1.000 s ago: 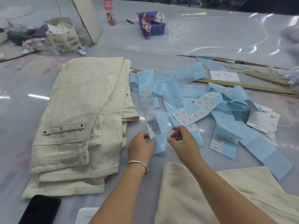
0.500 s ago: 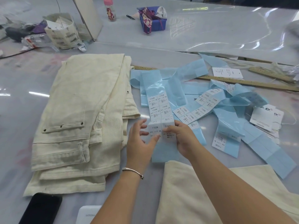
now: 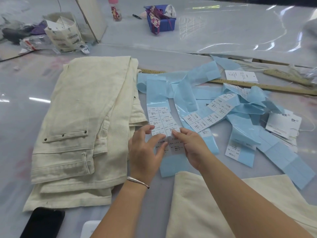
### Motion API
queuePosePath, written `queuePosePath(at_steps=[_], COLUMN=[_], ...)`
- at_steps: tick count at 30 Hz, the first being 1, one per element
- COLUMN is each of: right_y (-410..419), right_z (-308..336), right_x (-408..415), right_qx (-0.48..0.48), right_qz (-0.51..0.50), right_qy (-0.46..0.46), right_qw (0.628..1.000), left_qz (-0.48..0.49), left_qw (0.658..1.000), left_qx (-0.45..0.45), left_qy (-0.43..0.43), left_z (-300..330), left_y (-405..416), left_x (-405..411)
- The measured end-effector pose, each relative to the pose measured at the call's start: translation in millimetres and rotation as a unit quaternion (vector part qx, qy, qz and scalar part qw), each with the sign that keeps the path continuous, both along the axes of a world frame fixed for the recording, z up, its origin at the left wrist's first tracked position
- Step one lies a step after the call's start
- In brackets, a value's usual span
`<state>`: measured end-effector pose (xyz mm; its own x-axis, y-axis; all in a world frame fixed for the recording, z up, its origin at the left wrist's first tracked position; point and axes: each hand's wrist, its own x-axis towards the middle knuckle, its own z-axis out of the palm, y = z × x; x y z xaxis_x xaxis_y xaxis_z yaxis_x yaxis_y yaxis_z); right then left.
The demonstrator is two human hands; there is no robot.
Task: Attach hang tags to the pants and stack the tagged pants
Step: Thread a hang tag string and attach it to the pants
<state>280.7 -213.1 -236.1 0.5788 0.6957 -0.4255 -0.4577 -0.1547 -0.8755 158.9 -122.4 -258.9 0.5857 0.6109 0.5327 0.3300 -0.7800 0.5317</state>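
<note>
A stack of folded cream pants [image 3: 82,127] lies on the left of the table. Another cream pair [image 3: 214,203] lies at the bottom right under my right forearm. A blue backing strip with white size stickers [image 3: 159,117] lies flat in the middle. My left hand [image 3: 145,152] rests on its lower end with fingers spread, thumb on a sticker. My right hand [image 3: 192,146] pinches the edge of a white sticker on the strip. More blue sticker strips [image 3: 214,110] lie tangled to the right, with white hang tags [image 3: 283,124] beside them.
A black phone [image 3: 42,222] and a white object [image 3: 91,229] lie at the near edge. Wooden rulers [image 3: 257,85] cross behind the strips. A blue bin [image 3: 161,21], a pink bottle [image 3: 116,9], a paper bag [image 3: 63,35] and an upright board [image 3: 92,16] stand at the back.
The strip has been turned sticker side up and laid flat. My left hand has moved onto it and my right fingers have closed on a sticker's edge.
</note>
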Motion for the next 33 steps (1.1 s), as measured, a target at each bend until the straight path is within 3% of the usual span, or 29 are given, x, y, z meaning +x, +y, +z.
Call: queuePosePath(at_steps=[8, 14, 20, 22, 25, 26, 29, 31, 33], right_y=[-0.6, 5.7, 41.7, 51.6, 46.3, 39.2, -1.5, -38.4, -75.3], right_z=[-0.8, 5.3, 12.4, 10.4, 19.5, 27.1, 55.9, 70.1, 79.2], right_x=[-0.8, 0.5, 19.1, 20.9, 10.8, 4.2, -25.4, -42.0, -50.1], right_qx=[-0.023, -0.091, -0.076, -0.119, -0.276, -0.259, -0.093, -0.035, -0.036], right_qz=[-0.004, -0.049, -0.116, -0.103, -0.017, -0.008, 0.050, 0.128, 0.172], right_qy=[0.001, -0.044, 0.026, -0.078, -0.357, -0.381, -0.336, -0.355, -0.397], right_qw=[1.000, 0.994, 0.990, 0.985, 0.892, 0.887, 0.936, 0.925, 0.901], left_qz=[-0.009, -0.070, -0.059, -0.047, -0.016, -0.007, -0.005, -0.022, -0.048], left_qw=[1.000, 0.994, 0.988, 0.987, 0.982, 0.977, 0.951, 0.944, 0.944], left_qx=[0.013, -0.083, -0.139, -0.147, -0.184, -0.211, -0.305, -0.327, -0.324], left_qy=[-0.010, 0.011, -0.040, -0.044, -0.043, -0.045, -0.049, -0.045, -0.036], left_z=[3.5, 18.9, 53.9, 63.3, 72.2, 74.2, 82.1, 88.8, 97.2], left_y=[-2.9, -5.1, -11.1, -12.8, -14.8, -16.3, -28.0, -42.7, -64.4], left_x=[-2.4, -16.3, -49.4, -62.6, -82.0, -87.2, -93.5, -87.7, -75.7])
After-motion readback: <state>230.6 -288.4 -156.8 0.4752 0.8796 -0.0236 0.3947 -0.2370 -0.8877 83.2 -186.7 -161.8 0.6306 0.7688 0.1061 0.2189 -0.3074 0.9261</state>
